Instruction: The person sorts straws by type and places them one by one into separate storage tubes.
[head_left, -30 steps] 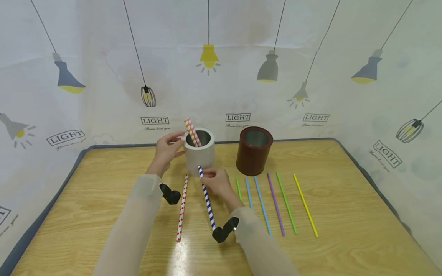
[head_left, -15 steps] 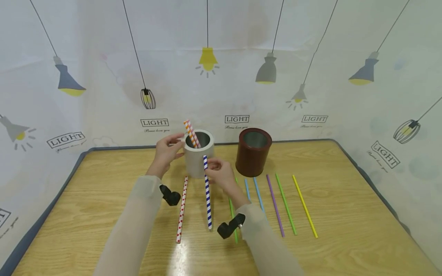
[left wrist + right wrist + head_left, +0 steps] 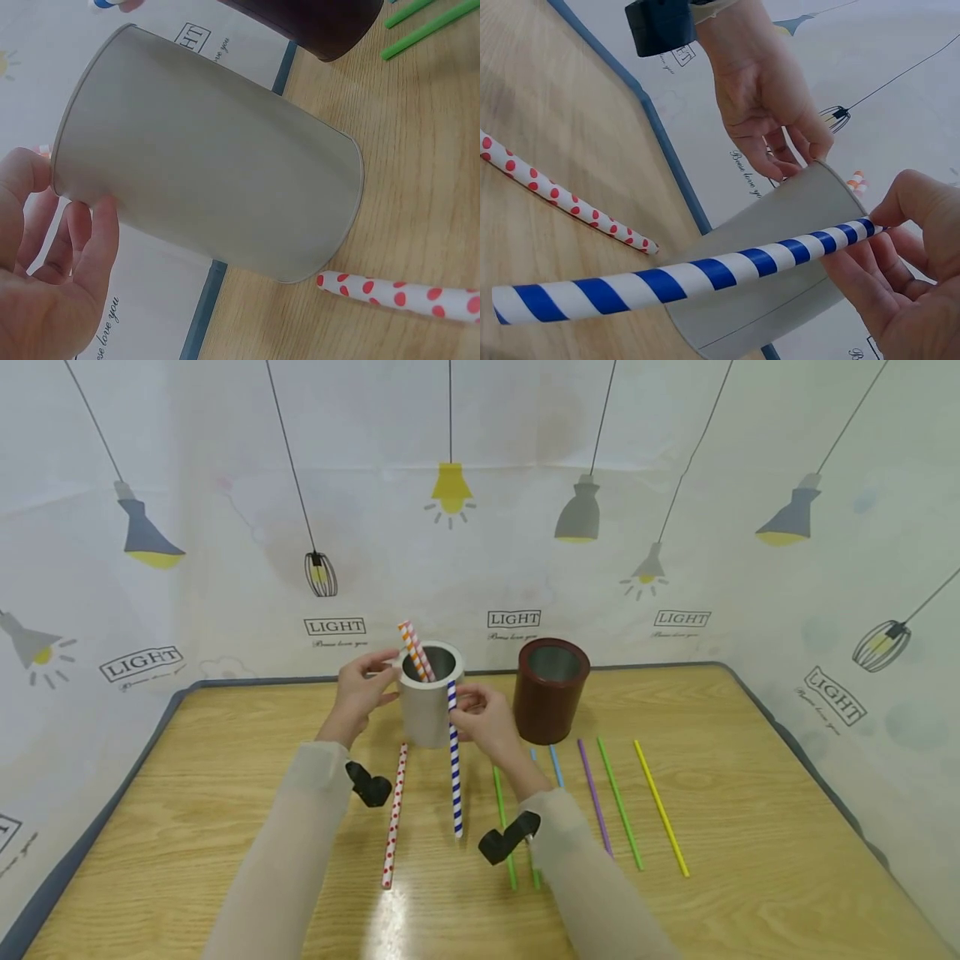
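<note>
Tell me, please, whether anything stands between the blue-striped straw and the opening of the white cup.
The near wall of the white cup does: the blue-striped straw, held by the right hand, is in front of it. Inside, the orange-striped straw and pink-striped straw lean left, with space beside them.

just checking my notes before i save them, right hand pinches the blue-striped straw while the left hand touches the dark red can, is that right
Not quite: the left hand touches the white can, not the dark red can; the left wrist view shows it. The right hand does pinch the blue-striped straw.
</note>
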`<state>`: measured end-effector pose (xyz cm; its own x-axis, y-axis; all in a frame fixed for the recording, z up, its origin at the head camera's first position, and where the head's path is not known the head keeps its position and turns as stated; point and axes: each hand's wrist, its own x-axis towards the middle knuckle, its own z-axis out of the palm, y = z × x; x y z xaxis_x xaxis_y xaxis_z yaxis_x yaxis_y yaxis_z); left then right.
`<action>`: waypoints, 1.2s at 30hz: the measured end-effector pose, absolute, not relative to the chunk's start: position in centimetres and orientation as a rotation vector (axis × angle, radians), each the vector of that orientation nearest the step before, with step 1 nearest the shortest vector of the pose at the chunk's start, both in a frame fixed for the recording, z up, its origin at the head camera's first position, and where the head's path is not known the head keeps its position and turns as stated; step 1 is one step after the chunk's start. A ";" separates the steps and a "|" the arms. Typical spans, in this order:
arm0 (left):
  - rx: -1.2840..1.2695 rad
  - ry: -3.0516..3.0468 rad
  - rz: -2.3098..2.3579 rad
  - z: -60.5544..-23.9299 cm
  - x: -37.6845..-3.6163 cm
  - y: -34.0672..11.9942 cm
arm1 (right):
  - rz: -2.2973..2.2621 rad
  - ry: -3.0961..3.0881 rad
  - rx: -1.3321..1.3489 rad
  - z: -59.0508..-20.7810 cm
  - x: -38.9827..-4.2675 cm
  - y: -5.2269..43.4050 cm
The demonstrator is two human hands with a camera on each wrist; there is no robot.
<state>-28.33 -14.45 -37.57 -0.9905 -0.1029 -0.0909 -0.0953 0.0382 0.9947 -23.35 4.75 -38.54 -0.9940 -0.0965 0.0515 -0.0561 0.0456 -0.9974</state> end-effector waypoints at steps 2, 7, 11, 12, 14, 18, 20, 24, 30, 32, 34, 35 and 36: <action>0.216 -2.264 -2.163 -37.5 -28.3 -14.5 | -2.141 2.271 -0.171 -38.2 -23.5 4.9; 0.220 -2.269 -2.164 -37.5 -28.3 -14.5 | -2.136 2.304 -0.193 -37.5 -24.1 5.3; 0.215 -2.260 -2.173 -37.5 -28.3 -14.6 | -2.135 2.326 -0.219 -37.0 -24.7 5.3; 0.211 -2.257 -2.177 -37.5 -28.3 -14.6 | -2.137 2.331 -0.223 -36.8 -24.9 5.3; 0.197 -2.248 -2.189 -37.5 -28.3 -14.7 | -2.134 2.343 -0.229 -36.4 -25.4 5.4; 0.186 -2.234 -2.198 -37.6 -28.3 -14.7 | -2.106 2.366 -0.258 -35.5 -26.4 5.7; 0.186 -2.232 -2.200 -37.6 -28.4 -14.6 | -2.082 2.386 -0.278 -34.9 -26.9 5.9; 0.187 -2.229 -2.206 -37.6 -28.5 -14.6 | -2.046 2.422 -0.310 -33.6 -28.0 6.4; 0.200 -2.237 -2.187 -37.6 -28.5 -14.7 | -2.031 2.447 -0.399 -31.6 -29.5 6.4; 0.200 -2.242 -2.183 -37.6 -28.4 -14.7 | -2.045 2.453 -0.427 -30.9 -30.1 6.2; 0.196 -2.245 -2.181 -37.7 -28.4 -14.6 | -2.071 2.455 -0.449 -30.1 -30.6 6.0; 0.199 -2.243 -2.184 -37.7 -28.4 -14.6 | -2.081 2.458 -0.457 -29.8 -30.9 5.9; 0.194 -2.246 -2.183 -37.6 -28.4 -14.6 | -2.090 2.463 -0.464 -29.3 -31.1 5.8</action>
<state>-28.35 -14.60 -37.64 -0.9924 -0.0910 -0.0833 -0.0858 0.0243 0.9960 -31.12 5.79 -29.33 -0.9523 -0.1362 0.2732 -0.2917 0.1421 -0.9459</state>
